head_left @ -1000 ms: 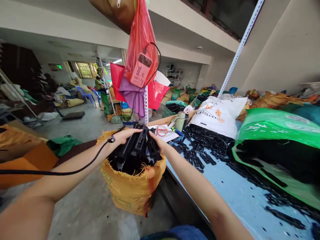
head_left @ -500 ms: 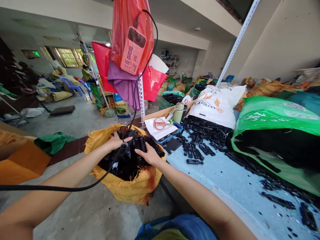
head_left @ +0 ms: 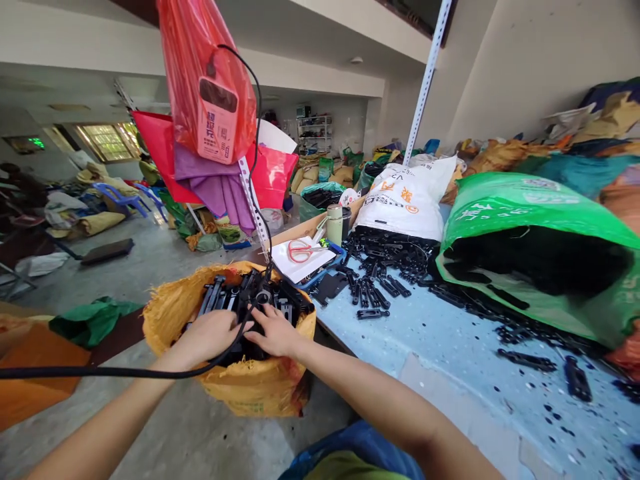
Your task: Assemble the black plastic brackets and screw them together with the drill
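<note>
Black plastic parts (head_left: 214, 293) fill a yellow woven sack (head_left: 175, 300) that stands on the floor, its mouth wide. My left hand (head_left: 213, 333) lies on the parts at the sack's near left, thumb stretched out, other fingertips partly hidden among them. Close beside it, my right hand (head_left: 275, 331) presses on the parts with fingers spread. Both hands are open, and neither visibly grips a part. A black cable (head_left: 125, 373) runs past my left wrist, over the sack and up to a pink power bank (head_left: 219, 130) in a hanging red plastic bag (head_left: 200, 53).
On the right, a blue table (head_left: 400, 333) bears loose black parts, a white sack (head_left: 400, 200) and an open green sack (head_left: 545, 200). Red-handled scissors (head_left: 300, 251) lie on paper near a pale green bottle (head_left: 334, 225). A perforated metal post (head_left: 255, 207) rises behind the yellow sack.
My view has swung to the right. Both hands have moved toward me within the sack and closer together, uncovering the upright parts at its far side.
</note>
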`<state>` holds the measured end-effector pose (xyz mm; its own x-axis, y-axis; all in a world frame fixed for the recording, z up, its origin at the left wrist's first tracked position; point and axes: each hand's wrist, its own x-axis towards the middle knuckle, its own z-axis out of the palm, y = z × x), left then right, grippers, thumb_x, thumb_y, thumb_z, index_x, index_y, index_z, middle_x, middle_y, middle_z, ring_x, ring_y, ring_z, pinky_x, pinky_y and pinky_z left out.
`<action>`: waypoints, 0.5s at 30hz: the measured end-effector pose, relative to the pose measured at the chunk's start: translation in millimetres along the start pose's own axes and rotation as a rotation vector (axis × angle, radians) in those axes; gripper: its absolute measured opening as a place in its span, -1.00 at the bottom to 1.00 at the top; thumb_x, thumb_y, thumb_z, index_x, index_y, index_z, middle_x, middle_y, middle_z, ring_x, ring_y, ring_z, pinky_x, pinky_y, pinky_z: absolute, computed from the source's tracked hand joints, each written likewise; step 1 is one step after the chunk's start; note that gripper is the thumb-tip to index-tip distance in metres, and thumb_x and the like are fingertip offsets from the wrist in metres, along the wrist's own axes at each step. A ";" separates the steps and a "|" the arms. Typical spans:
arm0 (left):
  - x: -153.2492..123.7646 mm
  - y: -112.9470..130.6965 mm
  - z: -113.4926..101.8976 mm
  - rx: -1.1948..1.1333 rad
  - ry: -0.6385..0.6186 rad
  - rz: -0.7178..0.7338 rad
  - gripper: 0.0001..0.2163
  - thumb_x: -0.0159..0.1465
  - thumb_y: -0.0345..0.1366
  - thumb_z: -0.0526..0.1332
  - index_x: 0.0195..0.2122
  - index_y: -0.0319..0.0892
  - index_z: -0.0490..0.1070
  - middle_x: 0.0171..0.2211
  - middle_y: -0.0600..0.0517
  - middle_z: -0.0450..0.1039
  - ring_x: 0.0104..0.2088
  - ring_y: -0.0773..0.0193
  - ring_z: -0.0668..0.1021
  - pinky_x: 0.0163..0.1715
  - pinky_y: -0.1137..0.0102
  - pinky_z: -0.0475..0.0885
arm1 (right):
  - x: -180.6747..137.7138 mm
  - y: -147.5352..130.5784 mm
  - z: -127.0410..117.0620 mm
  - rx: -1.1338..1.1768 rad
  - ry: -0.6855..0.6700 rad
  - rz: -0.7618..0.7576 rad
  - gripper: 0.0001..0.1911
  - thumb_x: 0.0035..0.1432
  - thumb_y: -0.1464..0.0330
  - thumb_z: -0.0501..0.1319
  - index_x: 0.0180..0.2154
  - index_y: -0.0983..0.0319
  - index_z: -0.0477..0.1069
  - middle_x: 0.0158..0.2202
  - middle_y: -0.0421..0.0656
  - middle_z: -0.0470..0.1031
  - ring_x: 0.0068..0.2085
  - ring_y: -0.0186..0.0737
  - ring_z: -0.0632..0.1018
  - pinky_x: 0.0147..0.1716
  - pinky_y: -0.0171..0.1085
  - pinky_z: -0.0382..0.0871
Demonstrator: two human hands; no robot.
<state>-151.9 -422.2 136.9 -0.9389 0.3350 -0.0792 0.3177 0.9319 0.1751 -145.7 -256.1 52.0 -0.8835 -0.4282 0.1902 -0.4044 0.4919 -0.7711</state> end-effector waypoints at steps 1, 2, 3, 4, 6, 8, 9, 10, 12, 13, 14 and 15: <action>-10.9 6.2 4.0 0.030 -0.064 0.020 -0.58 0.08 0.12 0.07 -0.63 -0.15 0.33 -0.59 -0.04 0.42 -0.45 0.08 0.50 -0.40 0.33 0.29 | 0.0 2.1 -0.5 0.017 0.003 -0.047 -0.33 0.18 0.15 0.08 0.26 0.14 -0.09 0.28 -0.09 -0.04 0.27 -0.08 -0.01 0.21 -0.04 -0.12; -21.1 12.5 9.4 0.047 -0.125 0.038 -0.57 0.08 0.13 0.07 -0.65 -0.15 0.32 -0.62 -0.03 0.40 -0.50 0.09 0.49 -0.44 0.33 0.28 | -0.1 4.7 -1.3 0.036 0.008 -0.076 -0.35 0.19 0.22 0.07 0.26 0.15 -0.09 0.27 -0.11 0.01 0.27 -0.14 0.03 0.22 -0.08 -0.12; -30.0 18.8 15.5 0.044 -0.170 0.056 -0.59 0.07 0.12 0.10 -0.65 -0.14 0.33 -0.62 -0.03 0.40 -0.52 0.08 0.48 -0.46 0.33 0.27 | -0.3 7.5 -2.1 0.054 0.014 -0.087 -0.37 0.19 0.27 0.08 0.25 0.16 -0.06 0.26 -0.12 0.04 0.26 -0.18 0.05 0.22 -0.10 -0.12; -37.0 25.1 21.9 0.019 -0.193 0.081 -0.62 0.06 0.08 0.13 -0.63 -0.14 0.35 -0.60 -0.03 0.42 -0.51 0.08 0.48 -0.46 0.34 0.27 | -0.5 10.1 -2.8 0.069 0.017 -0.089 -0.39 0.18 0.31 0.09 0.24 0.16 -0.02 0.25 -0.13 0.07 0.26 -0.20 0.07 0.23 -0.10 -0.11; -44.0 36.1 32.5 -0.061 -0.194 0.162 -0.72 0.09 -0.03 0.15 -0.58 -0.12 0.40 -0.53 -0.04 0.46 -0.44 0.08 0.49 -0.41 0.34 0.27 | -0.5 14.2 -3.3 0.088 0.007 -0.094 -0.42 0.15 0.37 0.12 0.20 0.16 0.07 0.23 -0.15 0.10 0.25 -0.20 0.09 0.23 -0.10 -0.10; -42.6 42.5 37.3 -0.116 -0.134 0.261 -0.74 0.18 -0.12 0.08 -0.52 -0.10 0.43 -0.44 -0.04 0.49 -0.36 0.10 0.49 -0.31 0.34 0.27 | 0.5 16.6 -3.2 0.117 -0.003 -0.099 -0.46 0.14 0.38 0.13 0.17 0.14 0.14 0.22 -0.17 0.13 0.25 -0.18 0.10 0.22 -0.10 -0.09; -40.1 43.3 37.3 -0.123 -0.077 0.293 -0.73 0.22 -0.13 0.03 -0.49 -0.09 0.45 -0.41 -0.03 0.50 -0.32 0.11 0.48 -0.27 0.32 0.27 | 1.4 17.5 -3.7 0.142 -0.014 -0.094 -0.49 0.16 0.36 0.13 0.16 0.13 0.17 0.21 -0.19 0.16 0.25 -0.17 0.10 0.22 -0.10 -0.07; -37.1 42.3 36.2 -0.122 -0.007 0.310 -0.71 0.25 -0.14 0.00 -0.44 -0.08 0.46 -0.37 -0.03 0.51 -0.29 0.11 0.48 -0.23 0.31 0.26 | 2.3 18.3 -4.8 0.170 -0.032 -0.085 -0.53 0.17 0.32 0.12 0.14 0.11 0.21 0.19 -0.21 0.20 0.25 -0.16 0.10 0.21 -0.10 -0.05; -32.4 36.2 31.7 -0.110 0.137 0.313 -0.71 0.26 -0.13 -0.01 -0.37 -0.06 0.47 -0.31 -0.02 0.51 -0.24 0.12 0.46 -0.18 0.29 0.25 | 2.9 19.8 -10.9 0.212 -0.081 -0.083 -0.61 0.22 0.22 0.05 0.08 0.10 0.29 0.13 -0.25 0.29 0.24 -0.15 0.12 0.18 -0.12 0.02; -31.5 32.0 29.1 -0.106 0.198 0.305 -0.71 0.26 -0.12 -0.01 -0.36 -0.06 0.48 -0.31 -0.01 0.51 -0.24 0.12 0.46 -0.17 0.29 0.26 | 2.0 20.3 -16.2 0.210 -0.110 -0.098 -0.62 0.25 0.17 -0.01 0.04 0.10 0.34 0.10 -0.26 0.34 0.23 -0.15 0.15 0.16 -0.14 0.06; -31.5 27.6 26.6 -0.099 0.259 0.293 -0.71 0.26 -0.12 0.00 -0.36 -0.06 0.48 -0.31 0.00 0.51 -0.24 0.13 0.46 -0.16 0.29 0.26 | 0.0 20.7 -23.0 0.182 -0.133 -0.119 -0.60 0.26 0.13 -0.06 -0.02 0.11 0.39 0.05 -0.26 0.38 0.19 -0.16 0.21 0.12 -0.17 0.11; -32.3 23.5 24.2 -0.086 0.318 0.283 -0.71 0.26 -0.12 0.00 -0.38 -0.07 0.48 -0.32 0.00 0.51 -0.24 0.13 0.47 -0.16 0.29 0.26 | -3.1 20.7 -31.2 0.131 -0.150 -0.145 -0.56 0.27 0.09 -0.11 -0.09 0.12 0.43 -0.02 -0.24 0.43 0.14 -0.16 0.30 0.07 -0.19 0.17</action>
<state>-110.9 -407.8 119.9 -0.8148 0.5036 0.2872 0.5690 0.7898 0.2292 -158.7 -220.9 54.4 -0.7696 -0.5996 0.2195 -0.4811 0.3186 -0.8167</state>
